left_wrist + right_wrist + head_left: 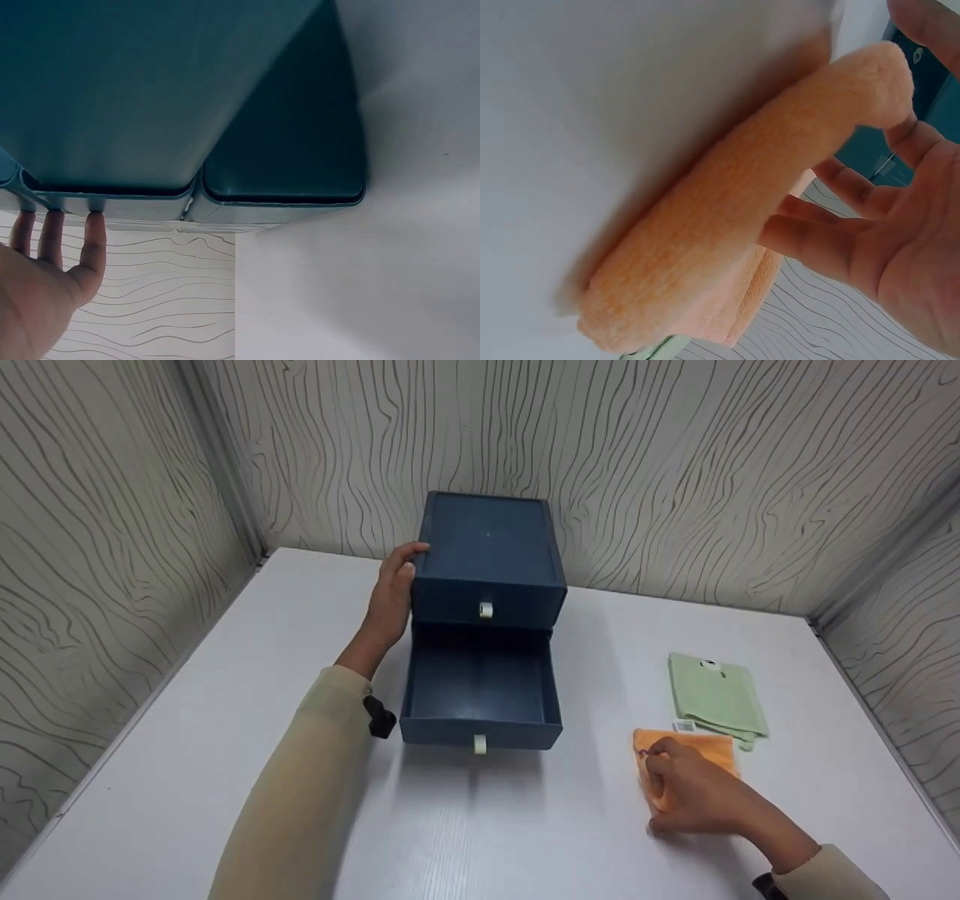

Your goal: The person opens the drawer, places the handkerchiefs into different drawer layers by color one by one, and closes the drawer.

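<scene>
A dark blue two-drawer cabinet point(487, 536) stands near the back wall, its lower drawer point(480, 675) pulled out and its upper one closed. My left hand point(391, 598) rests on the cabinet's left side; the left wrist view shows its extended fingertips point(95, 225) touching the casing. At the right, my right hand point(694, 787) is over a folded orange towel point(709, 744). In the right wrist view, its loosely bent fingers lie behind the towel's fluffy folded edge point(705, 217), while the thumb stands apart. One end of that edge is raised off the table.
Behind the orange towel lies a folded pale green towel point(716, 694) with a small white patch. A white tag point(684, 726) shows between the towels. Wood-grain patterned panels point(637, 472) enclose the white table point(187, 750) at the back and sides.
</scene>
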Motion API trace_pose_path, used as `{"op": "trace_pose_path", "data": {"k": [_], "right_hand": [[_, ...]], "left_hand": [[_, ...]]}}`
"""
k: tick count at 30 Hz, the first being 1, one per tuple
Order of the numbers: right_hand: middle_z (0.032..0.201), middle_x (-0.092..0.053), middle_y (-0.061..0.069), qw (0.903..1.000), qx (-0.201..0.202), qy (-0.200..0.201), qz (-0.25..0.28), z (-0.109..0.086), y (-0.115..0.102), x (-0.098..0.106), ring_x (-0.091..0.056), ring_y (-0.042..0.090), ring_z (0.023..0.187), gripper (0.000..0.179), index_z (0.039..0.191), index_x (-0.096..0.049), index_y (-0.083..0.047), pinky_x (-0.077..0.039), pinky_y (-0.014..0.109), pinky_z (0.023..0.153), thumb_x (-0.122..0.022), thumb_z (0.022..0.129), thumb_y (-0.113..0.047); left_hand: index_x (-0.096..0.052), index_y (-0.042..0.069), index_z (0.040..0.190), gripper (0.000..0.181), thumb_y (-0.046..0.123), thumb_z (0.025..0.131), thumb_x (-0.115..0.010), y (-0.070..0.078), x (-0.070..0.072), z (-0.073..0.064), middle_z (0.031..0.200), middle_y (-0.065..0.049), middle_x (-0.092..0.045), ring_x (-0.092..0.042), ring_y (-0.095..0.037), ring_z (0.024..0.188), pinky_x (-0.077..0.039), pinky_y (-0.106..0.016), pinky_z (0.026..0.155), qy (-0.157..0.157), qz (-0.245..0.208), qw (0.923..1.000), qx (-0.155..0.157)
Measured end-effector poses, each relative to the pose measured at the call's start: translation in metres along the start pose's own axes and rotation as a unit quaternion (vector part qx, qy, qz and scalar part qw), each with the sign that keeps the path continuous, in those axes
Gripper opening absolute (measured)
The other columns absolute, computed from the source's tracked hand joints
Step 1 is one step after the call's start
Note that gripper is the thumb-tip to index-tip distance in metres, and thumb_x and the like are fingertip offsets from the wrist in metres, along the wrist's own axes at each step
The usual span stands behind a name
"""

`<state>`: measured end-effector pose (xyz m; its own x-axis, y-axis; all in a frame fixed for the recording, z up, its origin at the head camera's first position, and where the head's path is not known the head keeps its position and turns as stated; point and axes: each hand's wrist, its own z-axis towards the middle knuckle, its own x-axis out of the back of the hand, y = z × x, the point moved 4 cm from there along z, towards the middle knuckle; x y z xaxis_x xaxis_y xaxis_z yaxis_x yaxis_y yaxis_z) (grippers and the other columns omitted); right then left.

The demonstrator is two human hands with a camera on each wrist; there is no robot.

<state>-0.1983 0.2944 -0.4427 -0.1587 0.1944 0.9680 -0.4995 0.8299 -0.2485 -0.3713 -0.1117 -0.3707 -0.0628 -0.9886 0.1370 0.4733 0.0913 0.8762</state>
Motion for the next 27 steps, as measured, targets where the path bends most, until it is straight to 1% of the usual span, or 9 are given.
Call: {"op": "trace_pose_path", "data": {"k": [2, 6, 8, 13, 15, 18, 21, 23, 27], "right_hand": [[0.104, -0.051, 0.002, 1.0, -0.005, -0.004, 0.003, 0.0, 0.0, 0.0, -0.047, 0.016, 0.087, 0.041, 0.066, -0.044, -0.022, -0.038, 0.024, 0.064, -0.085, 0.056, -0.022], [0.098, -0.052, -0.002, 0.9998, -0.004, 0.002, 0.018, 0.0, 0.001, 0.002, -0.045, 0.012, 0.084, 0.032, 0.068, -0.046, -0.021, -0.037, 0.022, 0.063, -0.076, 0.065, -0.009], [0.097, -0.052, -0.006, 0.9998, 0.002, 0.009, 0.016, -0.001, 0.002, 0.005, -0.047, 0.009, 0.084, 0.028, 0.073, -0.049, -0.022, -0.04, 0.022, 0.065, -0.073, 0.07, -0.006], [0.105, -0.058, -0.012, 0.9997, 0.019, 0.011, -0.008, -0.005, 0.002, 0.012, -0.056, 0.008, 0.096, 0.023, 0.087, -0.061, -0.028, -0.049, 0.029, 0.077, -0.074, 0.078, -0.012], [0.105, -0.059, -0.012, 0.9996, 0.021, 0.01, -0.013, -0.006, 0.003, 0.015, -0.058, 0.009, 0.097, 0.02, 0.089, -0.064, -0.029, -0.05, 0.031, 0.076, -0.074, 0.08, -0.014], [0.097, -0.057, -0.012, 0.9999, 0.01, -0.005, -0.003, -0.006, 0.006, 0.019, -0.054, 0.004, 0.084, 0.015, 0.091, -0.068, -0.029, -0.046, 0.026, 0.067, -0.071, 0.083, -0.016], [0.088, -0.054, -0.013, 0.9995, 0.004, -0.024, 0.018, -0.006, 0.009, 0.02, -0.046, -0.001, 0.074, 0.014, 0.091, -0.07, -0.028, -0.04, 0.022, 0.061, -0.068, 0.087, -0.015], [0.084, -0.054, -0.013, 0.9988, 0.004, -0.035, 0.034, -0.007, 0.01, 0.02, -0.043, -0.002, 0.071, 0.017, 0.091, -0.071, -0.028, -0.038, 0.021, 0.06, -0.065, 0.089, -0.012], [0.082, -0.055, -0.011, 0.9961, -0.026, -0.05, 0.067, -0.006, 0.014, 0.02, -0.045, -0.001, 0.072, 0.026, 0.091, -0.073, -0.029, -0.04, 0.021, 0.062, -0.059, 0.09, -0.007]], "left_hand": [[-0.042, 0.007, 0.139, 0.041, 0.022, 0.105, -0.024, -0.002, 0.0, 0.001, 0.148, -0.016, -0.027, -0.039, -0.025, 0.121, -0.031, -0.039, 0.102, 0.003, -0.001, 1.0, -0.006], [-0.043, 0.009, 0.138, 0.041, 0.025, 0.105, -0.025, -0.003, 0.001, 0.0, 0.145, -0.014, -0.03, -0.041, -0.023, 0.117, -0.033, -0.036, 0.1, 0.008, 0.005, 0.9998, -0.016], [-0.044, 0.009, 0.138, 0.042, 0.026, 0.104, -0.026, -0.003, 0.0, 0.0, 0.146, -0.014, -0.03, -0.04, -0.021, 0.117, -0.032, -0.035, 0.1, 0.006, 0.004, 0.9998, -0.018], [-0.044, 0.011, 0.138, 0.043, 0.029, 0.103, -0.026, -0.003, 0.0, 0.0, 0.147, -0.014, -0.028, -0.04, -0.022, 0.115, -0.033, -0.036, 0.098, 0.007, 0.007, 0.9999, -0.013], [-0.044, 0.011, 0.138, 0.043, 0.029, 0.103, -0.026, -0.003, 0.0, 0.0, 0.147, -0.014, -0.028, -0.04, -0.023, 0.114, -0.033, -0.036, 0.097, 0.009, 0.011, 0.9998, -0.012], [-0.044, 0.01, 0.138, 0.043, 0.027, 0.104, -0.026, -0.002, 0.001, 0.0, 0.147, -0.014, -0.028, -0.04, -0.023, 0.116, -0.032, -0.036, 0.099, 0.009, 0.012, 0.9998, -0.013], [-0.043, 0.01, 0.138, 0.043, 0.026, 0.104, -0.026, -0.002, 0.0, -0.001, 0.146, -0.015, -0.028, -0.041, -0.023, 0.114, -0.033, -0.035, 0.096, 0.007, 0.008, 0.9998, -0.014], [-0.043, 0.011, 0.139, 0.043, 0.027, 0.103, -0.025, -0.002, 0.0, -0.001, 0.145, -0.014, -0.029, -0.043, -0.023, 0.107, -0.035, -0.034, 0.092, 0.007, 0.01, 0.9999, -0.012], [-0.043, 0.012, 0.139, 0.042, 0.027, 0.104, -0.025, -0.001, 0.0, -0.001, 0.146, -0.013, -0.03, -0.044, -0.022, 0.112, -0.036, -0.035, 0.096, 0.006, 0.019, 0.9997, -0.011]]}}
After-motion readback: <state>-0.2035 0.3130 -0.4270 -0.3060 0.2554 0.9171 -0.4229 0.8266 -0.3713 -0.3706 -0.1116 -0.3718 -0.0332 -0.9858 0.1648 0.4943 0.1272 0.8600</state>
